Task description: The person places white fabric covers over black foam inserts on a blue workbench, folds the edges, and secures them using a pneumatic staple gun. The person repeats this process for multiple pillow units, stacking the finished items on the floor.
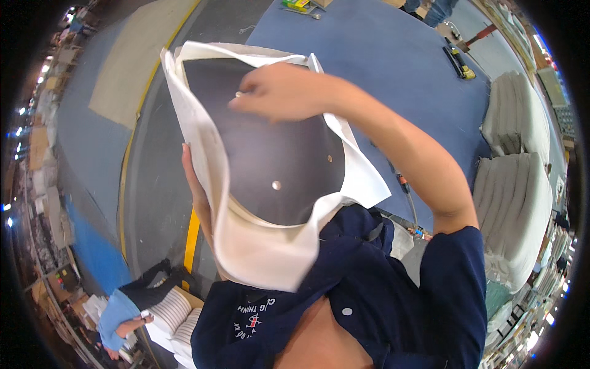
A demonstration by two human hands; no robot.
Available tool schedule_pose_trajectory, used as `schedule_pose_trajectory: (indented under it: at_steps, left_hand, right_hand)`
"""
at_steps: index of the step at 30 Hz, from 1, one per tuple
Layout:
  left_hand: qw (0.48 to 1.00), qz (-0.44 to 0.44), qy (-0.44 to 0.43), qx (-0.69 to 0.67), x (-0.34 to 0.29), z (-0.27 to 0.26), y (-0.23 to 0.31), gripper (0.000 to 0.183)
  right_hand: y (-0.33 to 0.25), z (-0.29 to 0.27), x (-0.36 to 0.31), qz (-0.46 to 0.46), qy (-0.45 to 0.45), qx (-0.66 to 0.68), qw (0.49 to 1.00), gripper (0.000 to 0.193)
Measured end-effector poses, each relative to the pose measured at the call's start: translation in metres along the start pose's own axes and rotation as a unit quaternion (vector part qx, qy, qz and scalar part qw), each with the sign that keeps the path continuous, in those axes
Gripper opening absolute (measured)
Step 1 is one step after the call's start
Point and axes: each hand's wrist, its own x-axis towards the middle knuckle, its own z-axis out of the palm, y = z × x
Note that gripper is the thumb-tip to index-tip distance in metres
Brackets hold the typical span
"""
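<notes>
Before my chest is a dark grey panel (270,144) with small round holes, bordered by a thick, wavy white padded sheet (258,261). My left hand (195,178) grips the padded panel along its left side; the sheet hides most of that hand. Over the panel's far part, my right hand (276,92) reaches in from the right with its fingers curled together, slightly blurred. A tiny pale spot shows at its fingertips, and I cannot tell whether this is a small piece or another hole.
A blue-topped table (393,74) lies ahead, bearing a black and yellow tool (458,61) and a green and yellow box (301,6). White cushions (513,203) are stacked at right. An air hose (405,187) hangs by the table edge. Another person (120,317) is at lower left.
</notes>
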Motion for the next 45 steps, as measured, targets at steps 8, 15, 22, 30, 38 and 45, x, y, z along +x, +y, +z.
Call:
schedule_pose_trajectory:
  at_steps: [8,15,22,30,38,45]
  left_hand:
    - [0.976,-0.047,0.095,0.190,0.046,-0.108,-0.053,0.091]
    - [0.913,-0.063,0.161,0.370,0.074,-0.122,-0.076,0.094]
    - [0.931,-0.033,0.143,0.335,0.076,-0.114,-0.089,0.102]
    - [0.918,-0.025,0.175,0.355,0.068,-0.120,-0.091,0.101]
    - [0.926,0.004,0.189,0.328,0.080,-0.138,-0.098,0.096]
    - [0.922,0.084,0.180,0.332,0.063,-0.110,-0.090,0.079]
  right_hand:
    - [0.338,0.052,-0.165,0.368,0.071,-0.319,0.871,0.047]
    - [0.368,0.134,-0.199,0.372,0.211,-0.224,0.876,0.056]
    - [0.397,0.108,-0.277,0.397,0.259,-0.219,0.853,0.044]
    - [0.381,0.049,-0.199,0.464,0.185,-0.274,0.821,0.040]
    - [0.323,0.109,0.045,0.283,0.229,0.198,0.910,0.098]
    - [0.309,0.110,0.041,0.209,0.297,0.206,0.909,0.090]
